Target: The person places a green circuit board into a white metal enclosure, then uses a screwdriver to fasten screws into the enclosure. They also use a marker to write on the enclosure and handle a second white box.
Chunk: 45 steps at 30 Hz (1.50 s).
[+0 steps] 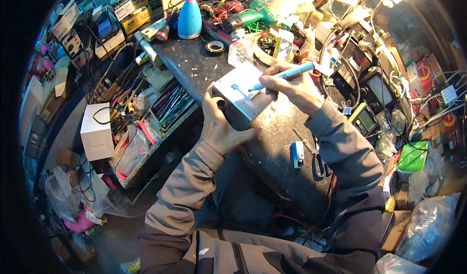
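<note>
My right hand (297,92) is closed on a blue marker pen (295,72), pinched between thumb and fingers. The white box-shaped case (257,98) lies to the left of that hand and slightly nearer the middle of the bench, with its pale, blue-streaked face turned up toward me. The pen's long axis slants from its butt at the upper right down to its dark tip at the lower left, so the tip points at the blue streaks on that face. Tip and face look as good as touching, though I cannot tell whether ink meets surface or a sliver of air sits between.

My left hand (217,128) is the nearer one to the case: it is wrapped wide around the near-left side, fingers along the left edge, thumb stretched out to the right below the near edge. The case's longer edges run from upper left to lower right, so the pen crosses them at a steep angle. Nearer my right forearm, well apart from the case, a small blue-and-white box (298,155) rests on the dark workbench (279,164), just beside the scissors (319,166)
</note>
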### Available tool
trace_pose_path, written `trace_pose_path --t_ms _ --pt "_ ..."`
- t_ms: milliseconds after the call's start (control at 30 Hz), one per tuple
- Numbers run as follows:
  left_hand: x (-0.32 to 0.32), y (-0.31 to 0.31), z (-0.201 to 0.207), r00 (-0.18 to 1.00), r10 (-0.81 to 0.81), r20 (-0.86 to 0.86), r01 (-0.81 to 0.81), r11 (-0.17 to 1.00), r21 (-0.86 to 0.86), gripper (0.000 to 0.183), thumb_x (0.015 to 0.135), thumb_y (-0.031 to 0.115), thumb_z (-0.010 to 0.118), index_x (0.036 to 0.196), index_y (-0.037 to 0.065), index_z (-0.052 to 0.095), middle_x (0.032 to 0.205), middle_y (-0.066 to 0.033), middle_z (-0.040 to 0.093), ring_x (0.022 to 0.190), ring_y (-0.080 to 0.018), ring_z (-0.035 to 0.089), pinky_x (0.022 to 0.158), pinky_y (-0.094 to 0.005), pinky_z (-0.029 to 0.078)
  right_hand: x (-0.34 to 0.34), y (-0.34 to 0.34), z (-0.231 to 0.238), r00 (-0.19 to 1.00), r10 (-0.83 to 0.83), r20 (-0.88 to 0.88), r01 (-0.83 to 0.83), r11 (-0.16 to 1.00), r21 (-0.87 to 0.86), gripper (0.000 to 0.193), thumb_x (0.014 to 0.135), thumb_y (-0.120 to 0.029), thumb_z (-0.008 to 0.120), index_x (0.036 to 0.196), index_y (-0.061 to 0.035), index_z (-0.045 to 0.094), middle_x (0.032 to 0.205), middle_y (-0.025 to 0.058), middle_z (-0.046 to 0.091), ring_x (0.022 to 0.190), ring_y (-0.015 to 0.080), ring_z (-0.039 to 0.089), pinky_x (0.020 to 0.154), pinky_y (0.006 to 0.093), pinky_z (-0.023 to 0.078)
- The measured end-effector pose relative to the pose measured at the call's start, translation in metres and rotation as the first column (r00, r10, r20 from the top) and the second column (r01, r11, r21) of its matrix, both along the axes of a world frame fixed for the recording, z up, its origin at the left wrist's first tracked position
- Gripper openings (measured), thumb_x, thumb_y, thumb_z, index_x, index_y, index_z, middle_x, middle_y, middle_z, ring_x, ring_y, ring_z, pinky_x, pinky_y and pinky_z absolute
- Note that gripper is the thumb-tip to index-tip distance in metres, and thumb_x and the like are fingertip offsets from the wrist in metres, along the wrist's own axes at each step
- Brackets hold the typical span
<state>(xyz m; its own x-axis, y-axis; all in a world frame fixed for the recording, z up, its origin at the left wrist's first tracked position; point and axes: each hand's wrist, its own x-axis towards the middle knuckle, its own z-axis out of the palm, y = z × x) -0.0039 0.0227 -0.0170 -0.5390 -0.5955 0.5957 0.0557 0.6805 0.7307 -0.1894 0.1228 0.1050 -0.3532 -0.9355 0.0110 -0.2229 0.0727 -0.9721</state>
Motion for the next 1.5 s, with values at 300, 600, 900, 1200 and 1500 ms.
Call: trace_pose_path --t_ms 300,600,900,1200,1500 --pt "-0.005 -0.007 -0.005 0.999 0.004 -0.05 -0.005 0.999 -0.033 0.095 0.054 0.027 0.091 0.124 0.0 0.033 0.132 -0.0274 0.038 0.123 -0.0431 0.043 0.106 -0.0503 0.037 0.011 -0.006 -0.028 0.975 -0.215 0.05 0.219 0.971 -0.099 0.025 0.092 -0.024 0.072 0.099 -0.0026 0.062 0.084 0.0026 0.065 0.069 0.0082 0.061 0.063 0.0234 0.051" --pt "-0.009 -0.009 -0.004 0.999 -0.018 -0.049 0.017 1.0 -0.026 0.093 0.054 0.025 0.091 0.122 0.001 0.033 0.132 -0.0272 0.038 0.122 -0.0395 0.045 0.105 -0.0479 0.039 0.02 -0.004 -0.037 0.99 -0.128 -0.066 0.113 0.973 -0.201 0.027 0.098 -0.028 0.065 0.099 -0.0017 0.06 0.082 0.0036 0.063 0.071 0.0112 0.065 0.063 0.0257 0.054" --pt "-0.01 -0.01 -0.007 0.998 -0.012 -0.068 0.006 0.996 -0.087 0.089 0.053 0.025 0.091 0.118 0.004 0.034 0.134 -0.0312 0.037 0.123 -0.0456 0.044 0.103 -0.0534 0.04 0.02 -0.004 -0.036 0.983 -0.108 -0.147 0.077 0.977 -0.198 0.024 0.097 -0.024 0.066 0.098 -0.0014 0.058 0.081 0.0033 0.063 0.071 0.0106 0.065 0.065 0.0256 0.055" --pt "-0.009 -0.011 -0.008 0.998 -0.024 -0.06 0.016 0.991 -0.135 0.089 0.052 0.025 0.091 0.118 0.006 0.034 0.135 -0.0306 0.036 0.123 -0.0453 0.043 0.104 -0.0545 0.038 0.016 -0.004 -0.04 0.982 -0.157 -0.105 0.133 0.97 -0.203 0.027 0.095 -0.027 0.068 0.1 -0.0019 0.061 0.08 0.0017 0.063 0.074 0.0081 0.061 0.064 0.0244 0.051" --pt "-0.007 -0.012 -0.005 0.998 -0.032 -0.055 0.022 0.984 -0.177 0.088 0.052 0.023 0.091 0.118 0.007 0.035 0.137 -0.0309 0.035 0.125 -0.0456 0.042 0.103 -0.0543 0.039 0.007 -0.001 -0.04 0.981 -0.179 -0.08 0.159 0.965 -0.208 0.026 0.096 -0.029 0.067 0.098 -0.0042 0.062 0.08 -0.0005 0.062 0.07 0.0054 0.055 0.062 0.0224 0.047"
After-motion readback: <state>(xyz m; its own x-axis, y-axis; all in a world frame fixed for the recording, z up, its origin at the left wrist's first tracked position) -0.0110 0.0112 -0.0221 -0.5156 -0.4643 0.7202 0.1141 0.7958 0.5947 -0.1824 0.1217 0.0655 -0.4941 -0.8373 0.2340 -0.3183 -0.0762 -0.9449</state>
